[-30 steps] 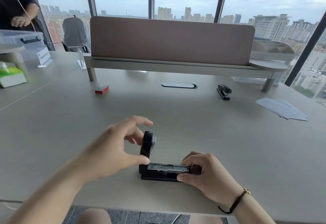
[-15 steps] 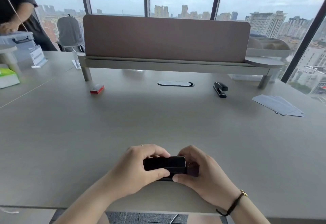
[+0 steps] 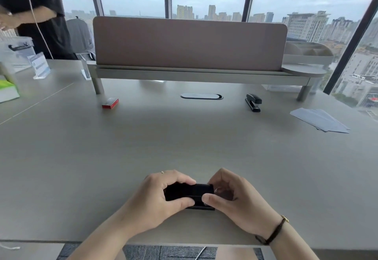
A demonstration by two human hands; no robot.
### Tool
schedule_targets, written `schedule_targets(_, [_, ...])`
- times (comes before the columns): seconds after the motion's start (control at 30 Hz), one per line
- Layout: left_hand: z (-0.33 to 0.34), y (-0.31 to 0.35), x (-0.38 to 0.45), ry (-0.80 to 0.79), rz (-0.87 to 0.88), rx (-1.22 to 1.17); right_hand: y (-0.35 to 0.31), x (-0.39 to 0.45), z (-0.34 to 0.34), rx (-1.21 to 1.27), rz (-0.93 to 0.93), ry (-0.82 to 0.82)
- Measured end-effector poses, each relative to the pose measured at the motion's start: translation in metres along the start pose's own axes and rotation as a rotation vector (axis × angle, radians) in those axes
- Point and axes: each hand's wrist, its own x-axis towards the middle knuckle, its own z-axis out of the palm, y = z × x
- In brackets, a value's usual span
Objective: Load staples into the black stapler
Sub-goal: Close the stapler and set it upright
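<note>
A small black stapler (image 3: 192, 193) lies closed on the grey table (image 3: 184, 141) near its front edge. My left hand (image 3: 161, 200) grips its left half, thumb in front and fingers curled over the top. My right hand (image 3: 235, 200) holds its right end, thumb pressed on the front corner. The stapler's inside is hidden by its lid and my fingers. A small red staple box (image 3: 110, 103) lies far back on the left.
A second black stapler (image 3: 253, 102) sits at the back right, beside a stack of white sheets (image 3: 321, 119). A raised shelf with a brown divider panel (image 3: 188, 44) spans the back. A person in black (image 3: 41, 14) stands at the far left by a clear bin.
The stapler's lid stood upright a second ago with the staple channel exposed. My left hand has swung it down; the stapler is closed and both hands grip it.
</note>
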Motion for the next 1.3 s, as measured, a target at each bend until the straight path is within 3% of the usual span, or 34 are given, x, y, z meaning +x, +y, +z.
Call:
schedule_targets(0.17, [-0.003, -0.001, 0.000, 0.011, 0.022, -0.039, -0.002, -0.002, 0.003, 0.071, -0.033, 0.019])
schedule_targets(0.33, [-0.007, -0.008, -0.005, 0.029, 0.096, 0.144, -0.006, -0.006, 0.001, 0.006, -0.023, -0.024])
schedule_targets(0.47, [-0.015, -0.015, -0.013, 0.161, 0.028, 0.348, -0.011, -0.010, 0.002, -0.188, -0.012, -0.015])
schedule_targets(0.6, [-0.017, -0.013, -0.017, 0.272, -0.036, 0.394, -0.013, -0.014, 0.006, -0.246, 0.002, -0.018])
schedule_targets(0.7, [-0.011, -0.010, -0.019, 0.204, -0.087, 0.346, -0.015, -0.016, 0.005, -0.231, 0.029, -0.045])
schedule_targets(0.9, [0.002, -0.005, -0.020, 0.016, 0.041, 0.287, -0.012, -0.017, 0.000, -0.189, -0.020, -0.116])
schedule_targets(1.3, [0.009, -0.001, -0.004, -0.065, 0.107, 0.216, 0.001, -0.011, 0.007, -0.318, -0.072, -0.013])
